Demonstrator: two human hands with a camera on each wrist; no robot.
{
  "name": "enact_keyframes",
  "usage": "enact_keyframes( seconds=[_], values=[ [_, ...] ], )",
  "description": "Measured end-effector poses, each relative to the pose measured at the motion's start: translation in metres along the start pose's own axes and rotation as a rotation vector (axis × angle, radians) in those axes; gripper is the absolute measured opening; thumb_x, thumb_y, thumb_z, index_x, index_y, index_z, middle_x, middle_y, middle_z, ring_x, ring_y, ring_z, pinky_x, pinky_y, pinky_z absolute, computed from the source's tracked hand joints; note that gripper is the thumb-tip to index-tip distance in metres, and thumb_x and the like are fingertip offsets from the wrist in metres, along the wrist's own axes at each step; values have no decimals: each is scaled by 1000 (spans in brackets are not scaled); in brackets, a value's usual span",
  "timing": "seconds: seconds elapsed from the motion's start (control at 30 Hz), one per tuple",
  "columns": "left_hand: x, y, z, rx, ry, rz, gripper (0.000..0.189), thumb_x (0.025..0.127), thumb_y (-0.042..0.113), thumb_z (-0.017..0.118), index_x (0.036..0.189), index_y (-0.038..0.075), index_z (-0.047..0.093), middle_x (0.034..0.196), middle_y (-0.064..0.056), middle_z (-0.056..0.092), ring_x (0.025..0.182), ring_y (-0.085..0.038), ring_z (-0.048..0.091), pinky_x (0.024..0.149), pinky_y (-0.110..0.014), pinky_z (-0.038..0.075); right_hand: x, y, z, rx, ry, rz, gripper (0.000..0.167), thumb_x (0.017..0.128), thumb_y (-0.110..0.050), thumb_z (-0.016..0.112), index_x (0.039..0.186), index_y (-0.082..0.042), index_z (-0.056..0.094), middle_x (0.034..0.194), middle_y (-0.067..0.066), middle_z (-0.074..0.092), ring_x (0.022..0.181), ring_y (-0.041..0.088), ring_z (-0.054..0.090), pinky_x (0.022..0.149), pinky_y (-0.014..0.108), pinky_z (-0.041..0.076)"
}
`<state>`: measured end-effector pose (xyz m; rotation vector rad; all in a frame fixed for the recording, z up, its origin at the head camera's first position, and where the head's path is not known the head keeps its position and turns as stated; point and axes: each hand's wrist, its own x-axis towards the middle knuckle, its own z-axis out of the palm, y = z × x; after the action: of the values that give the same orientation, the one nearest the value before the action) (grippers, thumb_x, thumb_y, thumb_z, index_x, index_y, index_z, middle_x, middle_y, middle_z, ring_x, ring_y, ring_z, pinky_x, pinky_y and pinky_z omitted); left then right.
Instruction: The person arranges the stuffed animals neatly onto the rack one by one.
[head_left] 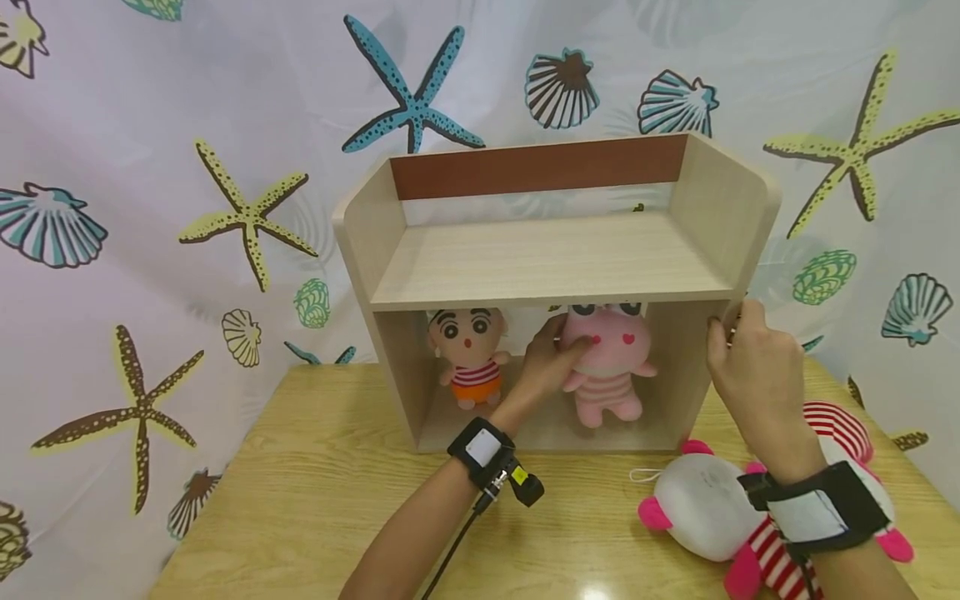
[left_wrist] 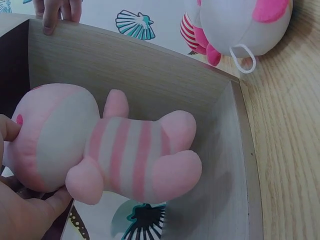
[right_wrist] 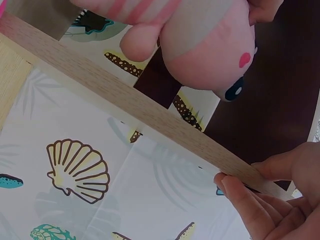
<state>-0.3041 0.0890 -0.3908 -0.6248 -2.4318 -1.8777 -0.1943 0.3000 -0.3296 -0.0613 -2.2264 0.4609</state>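
Observation:
A pink plush toy (head_left: 603,358) with a striped belly is in the lower compartment of a light wooden shelf (head_left: 555,258), near its right side wall. My left hand (head_left: 551,357) grips the toy by the side of its head, thumb across its face. In the left wrist view the plush toy (left_wrist: 130,155) shows its striped body and stubby legs over the compartment floor. My right hand (head_left: 761,375) holds the shelf's right side panel, with the thumb inside and fingers outside, as the right wrist view shows the hand (right_wrist: 280,195) pinching the panel's edge (right_wrist: 150,112).
A boy doll (head_left: 467,350) in a striped shirt and orange shorts stands at the compartment's left. White-and-pink plush toys (head_left: 708,504) lie on the wooden table (head_left: 300,492) at the right, partly behind my right forearm. A curtain (head_left: 525,50) with sea prints hangs behind.

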Motion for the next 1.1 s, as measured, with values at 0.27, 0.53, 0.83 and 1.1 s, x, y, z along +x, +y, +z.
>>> enact_keyframes(
  seconds=[0.27,0.53,0.83,1.1],
  values=[
    [5,-2,5,-48,1,-14,60,93,36,65,145,9,49,127,-9,62,103,-17,57,88,-34,49,0,0,-1,-1,2,9,28,96,-7,60,100,19,52,76,39,60,62,57,59,47,59,47],
    [8,-5,10,-50,0,-13,60,93,35,65,145,8,49,129,-10,61,106,-17,57,91,-33,48,0,0,-1,-2,-8,19,27,95,-7,60,100,18,52,75,38,59,63,57,59,48,59,47],
    [13,-9,14,-71,11,10,57,93,34,66,141,8,52,123,-9,64,100,-14,58,86,-32,50,1,1,1,-5,5,14,28,96,-8,61,100,19,53,75,39,59,64,59,58,48,61,46],
    [16,-13,18,-75,19,14,56,92,35,65,140,9,53,120,-7,64,100,-15,57,86,-33,49,1,1,1,-2,-4,19,29,96,-8,61,101,19,53,74,39,59,62,58,59,47,60,45]
  ],
)
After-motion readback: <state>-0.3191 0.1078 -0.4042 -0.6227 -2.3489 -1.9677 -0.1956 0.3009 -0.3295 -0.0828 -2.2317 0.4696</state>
